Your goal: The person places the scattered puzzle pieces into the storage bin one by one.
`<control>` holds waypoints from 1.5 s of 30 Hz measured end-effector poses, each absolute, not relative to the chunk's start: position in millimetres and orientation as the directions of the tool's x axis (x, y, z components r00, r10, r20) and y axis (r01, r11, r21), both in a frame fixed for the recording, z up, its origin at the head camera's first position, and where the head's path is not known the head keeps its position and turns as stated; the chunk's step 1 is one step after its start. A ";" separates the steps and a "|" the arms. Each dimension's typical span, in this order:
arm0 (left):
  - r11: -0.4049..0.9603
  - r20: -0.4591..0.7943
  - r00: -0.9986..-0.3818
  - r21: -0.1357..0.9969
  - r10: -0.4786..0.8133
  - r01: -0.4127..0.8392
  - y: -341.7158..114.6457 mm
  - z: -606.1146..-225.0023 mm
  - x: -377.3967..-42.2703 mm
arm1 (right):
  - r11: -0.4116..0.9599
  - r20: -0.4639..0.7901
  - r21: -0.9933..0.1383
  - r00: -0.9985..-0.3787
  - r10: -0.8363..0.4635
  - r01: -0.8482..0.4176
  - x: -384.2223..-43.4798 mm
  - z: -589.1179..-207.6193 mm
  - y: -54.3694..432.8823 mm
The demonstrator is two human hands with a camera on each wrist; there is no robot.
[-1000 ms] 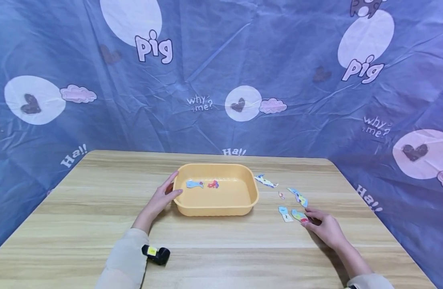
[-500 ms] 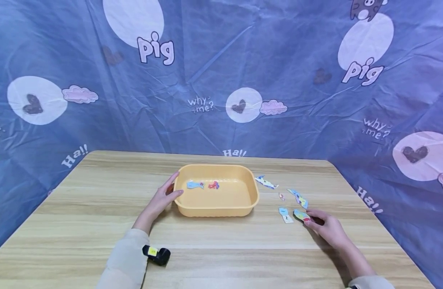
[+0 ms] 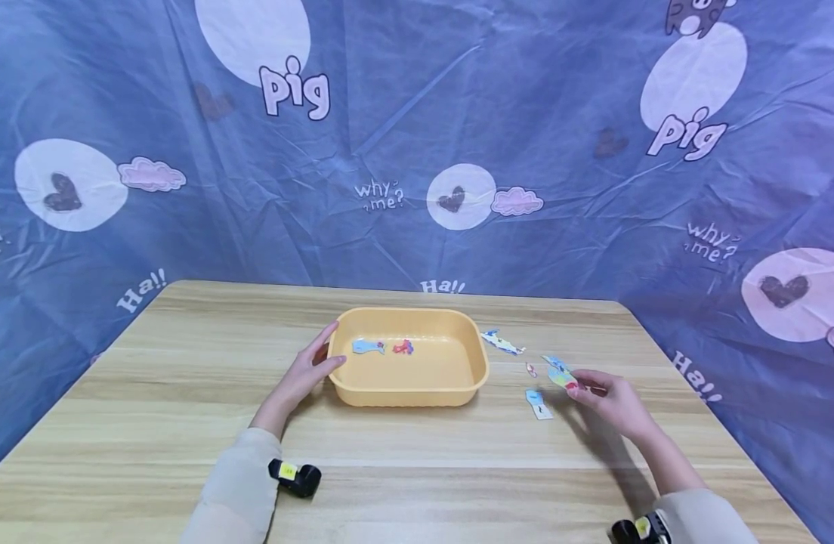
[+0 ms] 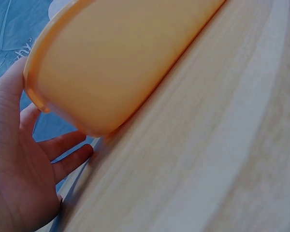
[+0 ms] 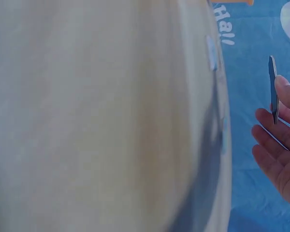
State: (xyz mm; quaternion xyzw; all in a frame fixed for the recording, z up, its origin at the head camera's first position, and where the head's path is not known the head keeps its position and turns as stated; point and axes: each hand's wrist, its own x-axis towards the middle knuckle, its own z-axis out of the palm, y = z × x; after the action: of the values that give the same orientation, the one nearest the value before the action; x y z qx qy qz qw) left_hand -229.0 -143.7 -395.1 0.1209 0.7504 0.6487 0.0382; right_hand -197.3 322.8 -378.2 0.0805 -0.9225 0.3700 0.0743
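Note:
My left hand (image 3: pixel 304 381) grips the left end of a yellow plastic basin (image 3: pixel 409 397), its thumb over the rim and its other fingers outside. In the left wrist view, the fingers touch the outer wall of the basin (image 4: pixel 116 58). Above the table at right, my right hand (image 3: pixel 614 406) pinches a flat, colourful cut-out piece (image 3: pixel 560 379). That cut-out piece (image 5: pixel 272 87) appears edge-on in the right wrist view, between thumb and fingers. Inside the basin lie a light-blue cut-out (image 3: pixel 366 347) and a red-purple one (image 3: pixel 403 347).
Right of the basin lie a long white-and-blue cut-out (image 3: pixel 501 343), a small reddish one (image 3: pixel 530 369) and a blue-and-white one (image 3: pixel 539 406). Another blue cut-out (image 3: pixel 551 361) is partly hidden behind the held piece. A blue printed cloth (image 3: pixel 417 242) hangs behind the wooden table (image 3: pixel 417 476).
My right hand has picked the colourful cut-out up off the table and moved it up and slightly away from me. The left hand stays on the basin.

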 end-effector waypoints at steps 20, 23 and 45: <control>0.123 0.100 -0.968 0.984 0.230 0.131 -145.2 -394.8 -228.3 | 0.648 0.201 -0.710 -0.961 -0.189 -0.275 -241.0 -336.3 268.8; 0.115 0.105 -0.967 0.984 0.231 0.134 -145.1 -396.6 -229.3 | 0.634 0.203 -0.723 -0.961 -0.187 -0.276 -246.0 -334.3 258.8; 0.081 0.093 -0.968 0.990 0.233 0.115 -146.0 -406.1 -235.3 | 0.489 0.248 -0.814 -0.949 -0.195 -0.313 -278.1 -343.4 194.8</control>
State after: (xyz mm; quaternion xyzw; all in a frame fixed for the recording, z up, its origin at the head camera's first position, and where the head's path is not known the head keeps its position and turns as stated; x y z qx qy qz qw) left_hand -235.3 -146.0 -406.1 0.1186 0.7337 0.6675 0.0445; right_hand -278.1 194.8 -343.4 0.1476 -0.8608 0.4832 0.0610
